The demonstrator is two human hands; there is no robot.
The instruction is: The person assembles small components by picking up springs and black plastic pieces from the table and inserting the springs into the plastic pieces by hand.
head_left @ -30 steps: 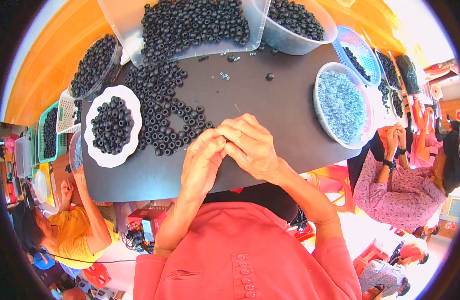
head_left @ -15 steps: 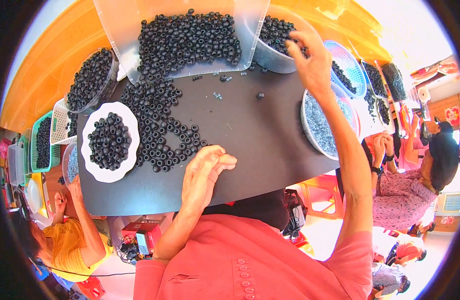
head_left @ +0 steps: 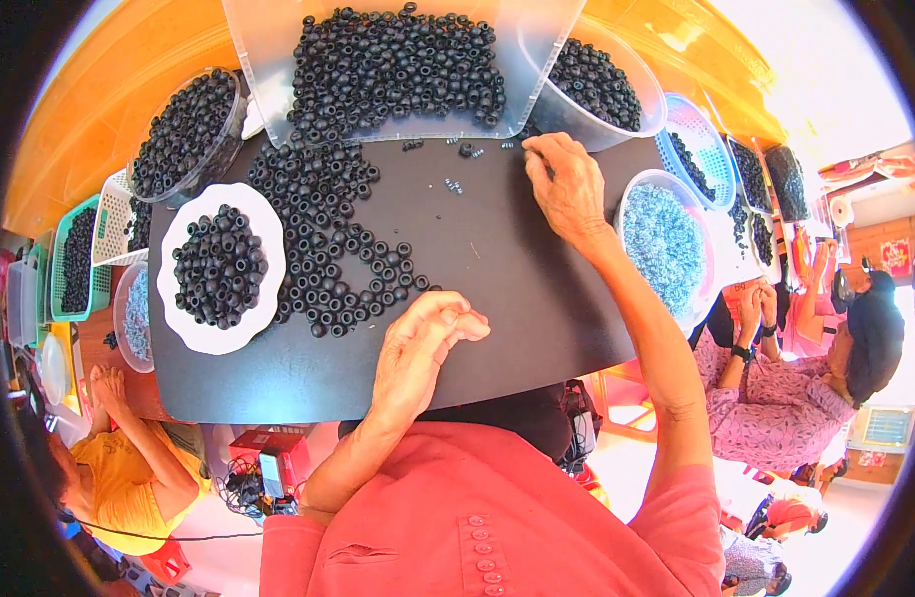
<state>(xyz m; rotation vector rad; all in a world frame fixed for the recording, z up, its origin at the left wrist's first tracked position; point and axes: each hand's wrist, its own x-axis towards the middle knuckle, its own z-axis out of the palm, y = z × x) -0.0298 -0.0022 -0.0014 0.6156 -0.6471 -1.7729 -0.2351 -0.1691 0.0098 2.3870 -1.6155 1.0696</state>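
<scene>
My left hand (head_left: pixel 424 348) is raised over the near edge of the dark table, its fingers curled together; anything in them is hidden. Farther right, my right hand (head_left: pixel 569 189) hovers at or just over the tabletop, thumb and forefinger apart, with nothing seen between them. Its fingertips point to the far side, near a clear tub (head_left: pixel 631 127) of black pieces. Left of my hands spreads a pile of round black bead-like pieces (head_left: pixel 323 239), each with a hole. A scalloped white plate (head_left: pixel 270 298) holds more of them. Tiny pale coil-like bits (head_left: pixel 454 186) lie mid-table.
A big clear bin (head_left: pixel 258 70) of black pieces rests tilted at the back. A tub of pale-blue bits (head_left: pixel 664 244) stands at the right, a clear bowl (head_left: pixel 233 119) of black pieces at the left. Co-workers in yellow (head_left: pixel 129 488) and patterned pink (head_left: pixel 766 408) sit on either side.
My right hand has come away from the tub of black pieces, down and left to the tabletop. The left hand keeps its curled shape. The view has shifted slightly.
</scene>
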